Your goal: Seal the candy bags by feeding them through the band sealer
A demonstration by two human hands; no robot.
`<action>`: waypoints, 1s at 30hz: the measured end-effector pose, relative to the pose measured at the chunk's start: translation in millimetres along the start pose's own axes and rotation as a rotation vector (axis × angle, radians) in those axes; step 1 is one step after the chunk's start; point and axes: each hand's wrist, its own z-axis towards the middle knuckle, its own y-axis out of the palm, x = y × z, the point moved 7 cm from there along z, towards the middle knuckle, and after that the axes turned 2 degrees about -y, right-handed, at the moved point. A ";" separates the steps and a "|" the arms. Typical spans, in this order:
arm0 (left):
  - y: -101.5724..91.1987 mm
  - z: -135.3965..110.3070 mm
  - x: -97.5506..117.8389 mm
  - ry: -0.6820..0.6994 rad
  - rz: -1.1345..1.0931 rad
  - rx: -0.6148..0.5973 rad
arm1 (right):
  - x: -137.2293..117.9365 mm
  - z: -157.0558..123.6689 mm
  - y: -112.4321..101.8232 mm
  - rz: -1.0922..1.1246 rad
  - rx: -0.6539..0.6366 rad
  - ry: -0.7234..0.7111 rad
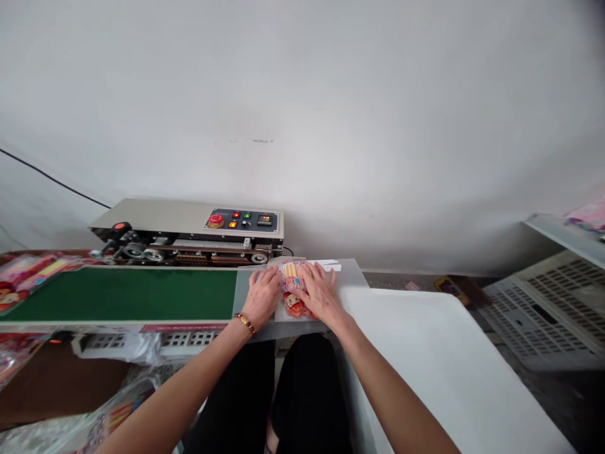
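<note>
Both my hands lie on a clear plastic packet [293, 307] with pink, yellow and red cartoon-like printing. It rests on a grey sheet [352, 277] at the right end of a green conveyor belt. At the packet's left edge my left hand [263, 293] lies with its fingers stretched forward, a beaded bracelet on its wrist. From the right, my right hand [321, 293] lays its spread fingers over the packet's upper right part, thumb across its middle. My palms hide parts of the packet and its edges.
A sealing machine [189, 230] with a lit control panel and rollers stands behind the green belt [142, 294]. Printed packets [33, 277] lie at the belt's left end. A white table [425, 353] is at my right, with plastic crates [548, 309] beyond it. A cardboard box [57, 381] stands lower left.
</note>
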 end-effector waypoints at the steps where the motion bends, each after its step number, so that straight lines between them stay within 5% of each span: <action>1: 2.3 2.1 5.2 0.026 -0.024 -0.013 | -3.9 0.9 1.1 -0.008 0.002 -0.026; 6: 17.7 1.0 3.6 0.082 0.000 -0.111 | -7.4 1.0 9.8 -0.003 -0.016 -0.047; 11: 6.1 -8.9 -18.0 0.047 0.052 0.003 | -3.7 -0.4 10.3 -0.017 0.012 -0.053; 18: 20.3 -0.7 10.3 0.171 -0.023 -0.047 | -5.6 0.2 11.2 -0.068 -0.004 -0.057; 30: 15.1 -6.2 -17.7 0.142 0.096 -0.080 | -1.5 -1.3 6.9 -0.051 0.111 -0.103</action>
